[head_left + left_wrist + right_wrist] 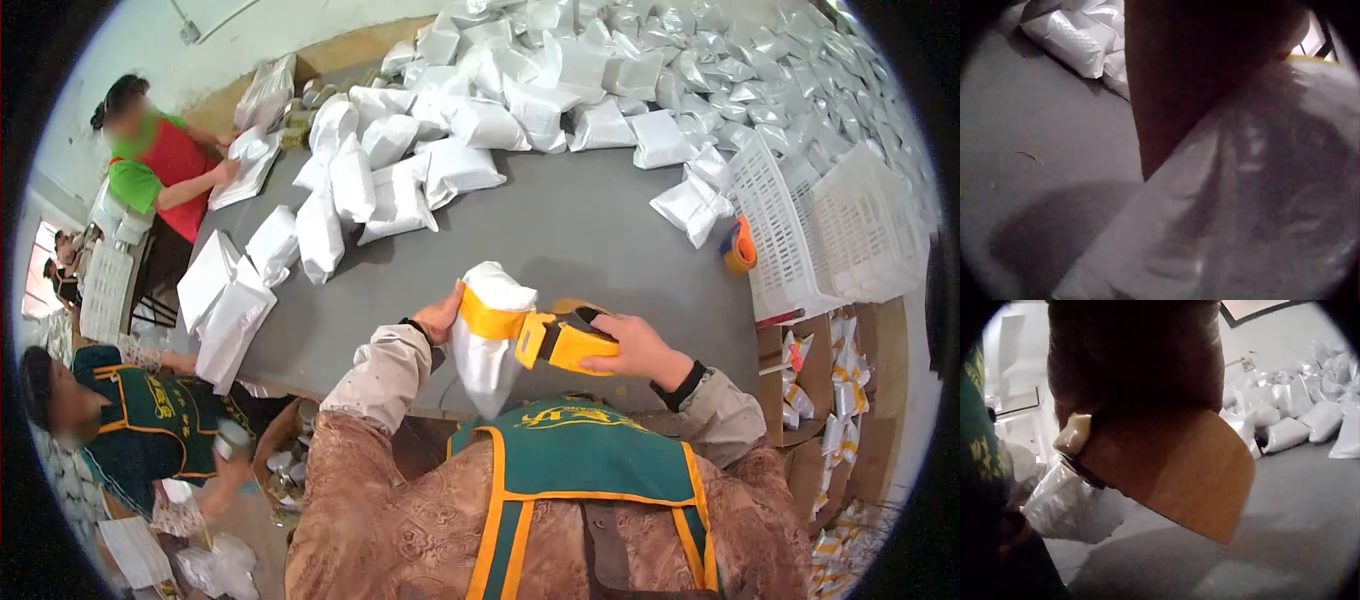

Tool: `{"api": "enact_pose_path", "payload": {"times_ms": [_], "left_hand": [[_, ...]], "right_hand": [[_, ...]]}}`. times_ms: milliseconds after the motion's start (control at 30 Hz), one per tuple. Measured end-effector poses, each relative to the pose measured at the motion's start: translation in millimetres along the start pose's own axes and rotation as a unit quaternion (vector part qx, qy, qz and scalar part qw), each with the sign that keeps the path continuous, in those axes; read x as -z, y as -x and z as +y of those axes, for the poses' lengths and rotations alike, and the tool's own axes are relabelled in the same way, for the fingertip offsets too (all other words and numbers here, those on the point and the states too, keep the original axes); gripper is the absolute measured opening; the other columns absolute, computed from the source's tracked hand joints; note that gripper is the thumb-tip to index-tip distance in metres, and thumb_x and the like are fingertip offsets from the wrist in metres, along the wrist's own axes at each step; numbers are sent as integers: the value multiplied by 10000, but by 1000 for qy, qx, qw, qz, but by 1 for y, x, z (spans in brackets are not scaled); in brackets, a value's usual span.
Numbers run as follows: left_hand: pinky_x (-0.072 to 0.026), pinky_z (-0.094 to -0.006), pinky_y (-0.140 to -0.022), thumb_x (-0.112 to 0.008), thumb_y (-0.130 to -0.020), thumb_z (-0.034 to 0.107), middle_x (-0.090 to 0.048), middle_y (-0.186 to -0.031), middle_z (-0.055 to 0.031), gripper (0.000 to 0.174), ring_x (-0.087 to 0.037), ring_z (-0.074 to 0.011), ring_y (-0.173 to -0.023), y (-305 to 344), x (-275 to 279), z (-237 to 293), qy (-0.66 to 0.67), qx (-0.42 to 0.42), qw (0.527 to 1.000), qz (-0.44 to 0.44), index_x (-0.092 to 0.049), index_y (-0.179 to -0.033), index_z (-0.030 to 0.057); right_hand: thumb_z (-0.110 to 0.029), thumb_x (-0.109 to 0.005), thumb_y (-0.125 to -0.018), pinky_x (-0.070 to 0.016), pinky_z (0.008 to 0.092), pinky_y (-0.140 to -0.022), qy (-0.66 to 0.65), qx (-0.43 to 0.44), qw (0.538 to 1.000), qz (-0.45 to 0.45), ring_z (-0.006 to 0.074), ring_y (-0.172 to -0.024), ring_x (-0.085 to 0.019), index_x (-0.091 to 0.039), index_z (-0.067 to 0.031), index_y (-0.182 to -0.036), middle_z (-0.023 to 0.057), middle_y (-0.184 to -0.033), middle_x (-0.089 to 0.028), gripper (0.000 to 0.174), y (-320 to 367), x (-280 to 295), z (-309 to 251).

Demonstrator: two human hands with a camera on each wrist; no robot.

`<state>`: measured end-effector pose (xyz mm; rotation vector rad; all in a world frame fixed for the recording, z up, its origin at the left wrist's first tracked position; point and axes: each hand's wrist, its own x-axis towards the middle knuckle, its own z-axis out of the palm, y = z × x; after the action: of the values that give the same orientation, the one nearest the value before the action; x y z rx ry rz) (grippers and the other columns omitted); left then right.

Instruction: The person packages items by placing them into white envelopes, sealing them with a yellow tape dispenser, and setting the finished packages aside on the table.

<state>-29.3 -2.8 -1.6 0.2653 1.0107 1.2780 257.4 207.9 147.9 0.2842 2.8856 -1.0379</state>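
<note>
Over the front of the grey table, my left hand (438, 315) grips the side of a white plastic packet (485, 365), its thumb near the top. A band of yellow tape (488, 320) runs across the packet's upper part. My right hand (640, 348) holds a yellow tape dispenser (578, 348) right up against the packet's right side, at the tape band. In the left wrist view the packet (1260, 206) slants down beside the dark shape of the left hand (1204, 62). The right wrist view shows the tape roll (1179, 472) below the right hand (1135, 356).
White packets (400, 195) lie along the table's left and back, heaped high at the back right. White plastic crates (780, 230) stand at the right, with an orange tape roll (740, 247) beside them. Cardboard boxes (808, 380) sit below. Two other people work at the left.
</note>
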Motion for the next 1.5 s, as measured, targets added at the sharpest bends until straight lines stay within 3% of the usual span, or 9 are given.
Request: {"api": "enact_pose_path", "payload": {"times_ms": [233,367,467,800,933,1033,1067,1167,1500], "left_hand": [[-336,-489,-1093,-499,-922,539,-459,-1391,-188,729,-452,-343,-1276,40,-89,-16,259,-163,909,-284,-374,-1412,13],[-405,-366,-1002,-757,-822,227,-542,-1304,-109,637,-500,-187,-1197,22,-100,22,-107,-254,875,-397,-446,-1350,49],[-417,-351,-973,-667,-869,419,-587,-1195,-91,600,-539,-178,-1118,29,-129,56,-356,-220,850,-321,-493,-1288,25],[-450,-308,-941,-321,-975,573,-584,-1201,-97,655,-565,-142,-1075,15,-159,15,-157,17,960,-230,-486,-1283,20],[-433,-300,-974,-396,-989,498,-609,-1184,-108,581,-579,-164,-1079,7,-164,17,-377,-82,889,-246,-499,-1269,0],[-325,-324,-1083,-366,-1013,424,-479,-1387,-152,566,-455,-219,-1278,20,-217,63,-456,116,833,-291,-388,-1404,16],[-308,-319,-1091,-354,-1016,417,-464,-1399,-151,556,-437,-220,-1291,27,-211,70,-447,4,852,-273,-383,-1412,28],[-211,-328,-1135,-290,-1024,437,-321,-1503,-133,594,-294,-218,-1389,57,-170,72,-409,-286,836,-229,-299,-1463,37],[-289,-337,-1099,-323,-1032,369,-426,-1404,-136,523,-416,-231,-1282,37,-53,29,-330,-242,911,46,-354,-1421,22]], "right_hand": [[-380,-816,-620,-469,428,-754,-49,317,947,9,364,-765,-569,-566,-26,-834,151,-767,-557,483,10,45,-7],[-358,-821,-567,-464,441,-788,81,266,959,54,384,-824,-560,-567,-25,-823,159,-789,-559,491,24,57,44],[-347,-814,-575,-471,423,-778,141,141,964,176,354,-812,-569,-582,-25,-857,159,-807,-573,487,25,49,100],[-269,-817,-557,-478,424,-812,69,266,932,236,348,-834,-569,-591,-24,-891,141,-831,-574,472,-18,40,44],[-328,-759,-753,-488,346,-695,-189,3,976,105,224,-748,-615,-640,29,-959,122,-811,-641,428,-21,27,27],[-360,-627,-893,-475,285,-640,-400,-164,891,140,122,-724,-584,-643,61,-973,74,-820,-645,429,-46,4,23],[-344,-607,-910,-474,273,-631,-436,-171,873,138,107,-723,-574,-639,59,-978,55,-831,-636,410,-58,5,27],[-462,-615,-870,-498,362,-677,-151,-216,944,197,258,-767,-657,-644,40,-1004,165,-862,-680,520,-61,-11,63],[-543,-585,-863,-491,409,-727,-4,-370,869,329,337,-817,-653,-649,28,-997,207,-893,-676,591,-15,-29,197]]}}
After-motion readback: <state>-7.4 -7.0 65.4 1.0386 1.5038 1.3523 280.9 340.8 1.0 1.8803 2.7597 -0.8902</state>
